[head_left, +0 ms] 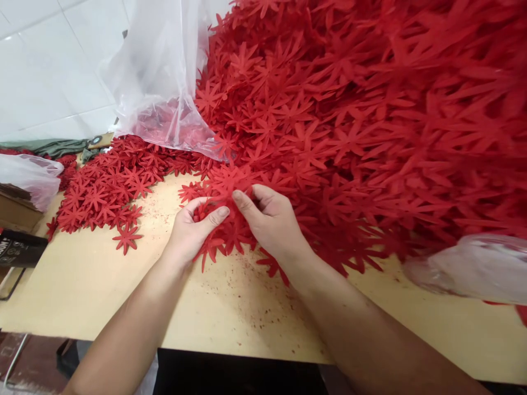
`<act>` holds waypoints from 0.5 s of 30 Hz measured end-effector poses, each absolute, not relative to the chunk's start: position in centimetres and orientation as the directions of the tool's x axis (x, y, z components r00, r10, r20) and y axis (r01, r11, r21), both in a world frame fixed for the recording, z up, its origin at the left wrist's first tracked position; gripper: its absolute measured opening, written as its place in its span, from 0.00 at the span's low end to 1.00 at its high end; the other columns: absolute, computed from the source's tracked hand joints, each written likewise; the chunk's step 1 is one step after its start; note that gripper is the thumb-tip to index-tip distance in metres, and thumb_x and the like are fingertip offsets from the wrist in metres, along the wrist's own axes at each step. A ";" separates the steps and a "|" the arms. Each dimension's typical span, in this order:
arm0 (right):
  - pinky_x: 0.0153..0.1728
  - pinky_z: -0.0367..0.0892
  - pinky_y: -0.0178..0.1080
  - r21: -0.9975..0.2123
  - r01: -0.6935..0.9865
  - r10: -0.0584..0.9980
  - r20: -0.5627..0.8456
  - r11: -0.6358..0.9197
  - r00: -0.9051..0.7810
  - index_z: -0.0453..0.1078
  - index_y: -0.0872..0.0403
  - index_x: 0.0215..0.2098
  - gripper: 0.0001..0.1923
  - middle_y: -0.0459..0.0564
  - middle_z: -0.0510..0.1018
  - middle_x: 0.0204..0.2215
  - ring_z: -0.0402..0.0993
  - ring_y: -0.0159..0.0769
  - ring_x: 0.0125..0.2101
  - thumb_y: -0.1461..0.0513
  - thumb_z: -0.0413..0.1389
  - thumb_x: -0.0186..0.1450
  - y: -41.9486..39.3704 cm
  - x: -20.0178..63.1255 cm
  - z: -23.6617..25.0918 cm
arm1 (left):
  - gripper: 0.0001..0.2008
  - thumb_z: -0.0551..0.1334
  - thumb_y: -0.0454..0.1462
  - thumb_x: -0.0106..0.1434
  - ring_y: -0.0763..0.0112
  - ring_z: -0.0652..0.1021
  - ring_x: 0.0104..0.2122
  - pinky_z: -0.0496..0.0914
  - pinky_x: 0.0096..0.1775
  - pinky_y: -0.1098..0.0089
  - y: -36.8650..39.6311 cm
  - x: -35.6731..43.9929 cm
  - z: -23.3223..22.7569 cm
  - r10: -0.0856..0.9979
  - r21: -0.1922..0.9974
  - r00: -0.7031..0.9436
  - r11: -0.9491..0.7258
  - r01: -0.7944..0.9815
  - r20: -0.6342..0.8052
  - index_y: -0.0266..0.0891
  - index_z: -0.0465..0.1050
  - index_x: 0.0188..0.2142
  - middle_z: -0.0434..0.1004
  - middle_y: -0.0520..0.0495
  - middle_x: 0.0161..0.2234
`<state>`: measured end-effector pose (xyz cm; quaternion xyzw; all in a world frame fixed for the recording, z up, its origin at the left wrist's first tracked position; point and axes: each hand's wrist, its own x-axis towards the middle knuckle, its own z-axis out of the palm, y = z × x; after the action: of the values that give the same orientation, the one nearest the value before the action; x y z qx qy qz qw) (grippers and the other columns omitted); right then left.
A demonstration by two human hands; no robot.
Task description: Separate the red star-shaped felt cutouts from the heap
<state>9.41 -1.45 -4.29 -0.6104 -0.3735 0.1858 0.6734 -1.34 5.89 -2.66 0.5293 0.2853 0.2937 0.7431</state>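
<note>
Left hand (189, 230) and right hand (269, 219) pinch thin red star-shaped flower cutouts (224, 184) between fingers, near the tan wooden worktop's (102, 285) front edge.

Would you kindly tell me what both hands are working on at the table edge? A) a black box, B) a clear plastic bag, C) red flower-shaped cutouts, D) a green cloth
C: the left hand and right hand pinch a bunch of red flower-shaped cutouts between thumbs and fingers at the foot of the big red pile, away from the plastic bag.
</note>
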 end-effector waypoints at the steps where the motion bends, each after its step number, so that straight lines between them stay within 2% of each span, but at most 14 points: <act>1: 0.19 0.48 0.33 -0.960 0.212 0.717 0.279 0.185 0.639 0.53 0.52 0.18 0.25 0.39 0.53 0.16 0.48 0.24 0.18 0.46 0.58 0.58 -1.4 9.2 -4.3 | 0.18 0.75 0.41 0.39 0.78 0.75 0.25 0.71 0.33 0.74 5.8 -1.4 -2.6 0.732 0.952 0.672 0.272 -0.138 -0.111 0.37 0.75 0.29 0.77 0.54 0.26; 5: 0.19 0.49 0.33 -0.958 0.202 0.764 0.284 0.202 0.580 0.55 0.53 0.18 0.25 0.39 0.54 0.16 0.49 0.24 0.18 0.44 0.57 0.57 -1.4 9.0 -4.4 | 0.13 0.73 0.39 0.43 0.78 0.75 0.24 0.71 0.33 0.73 6.0 -1.5 -2.9 0.795 0.943 0.595 0.276 -0.186 -0.116 0.37 0.74 0.27 0.77 0.54 0.24; 8: 0.18 0.49 0.32 -0.955 0.213 0.744 0.294 0.206 0.600 0.56 0.53 0.19 0.24 0.38 0.53 0.15 0.48 0.24 0.17 0.44 0.56 0.58 -1.4 9.8 -4.6 | 0.10 0.71 0.37 0.45 0.77 0.74 0.23 0.70 0.32 0.73 6.5 -1.6 -3.0 0.868 0.933 0.479 0.271 -0.238 -0.130 0.36 0.73 0.26 0.76 0.53 0.23; 10: 0.19 0.53 0.33 -0.939 0.281 0.672 0.338 0.196 0.659 0.59 0.52 0.23 0.21 0.40 0.57 0.17 0.52 0.25 0.18 0.46 0.55 0.61 -1.4 10.9 -4.8 | 0.10 0.71 0.36 0.44 0.78 0.73 0.22 0.70 0.31 0.73 6.8 -1.6 -2.9 0.883 0.929 0.448 0.273 -0.249 -0.139 0.36 0.72 0.24 0.75 0.54 0.21; 12: 0.25 0.62 0.36 -0.888 0.431 0.538 0.444 0.160 0.716 0.64 0.52 0.30 0.16 0.45 0.66 0.23 0.62 0.30 0.23 0.49 0.54 0.62 -1.5 12.2 -5.1 | 0.10 0.71 0.35 0.43 0.80 0.71 0.21 0.69 0.30 0.75 6.9 -1.6 -2.7 0.882 0.937 0.455 0.256 -0.238 -0.125 0.36 0.71 0.23 0.73 0.56 0.20; 14: 0.37 0.67 0.44 -0.780 0.621 0.395 0.594 0.073 0.701 0.67 0.52 0.38 0.16 0.52 0.71 0.35 0.69 0.38 0.36 0.50 0.56 0.60 -1.7 13.1 -5.2 | 0.10 0.72 0.35 0.42 0.81 0.70 0.21 0.68 0.30 0.76 6.8 -1.5 -2.6 0.874 0.955 0.477 0.213 -0.204 -0.093 0.36 0.71 0.23 0.71 0.57 0.19; 15: 0.44 0.66 0.49 -0.720 0.693 0.355 0.656 0.029 0.666 0.67 0.52 0.41 0.17 0.55 0.71 0.40 0.68 0.42 0.42 0.50 0.57 0.60 -1.8 13.2 -5.1 | 0.10 0.72 0.35 0.42 0.82 0.70 0.21 0.67 0.30 0.76 6.7 -1.5 -2.5 0.868 0.964 0.490 0.194 -0.184 -0.080 0.36 0.72 0.23 0.71 0.57 0.19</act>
<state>13.22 -1.80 -5.08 -0.6828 -0.3838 -0.1397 0.6058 -1.54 6.71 -2.54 0.5104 0.3347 0.3778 0.6963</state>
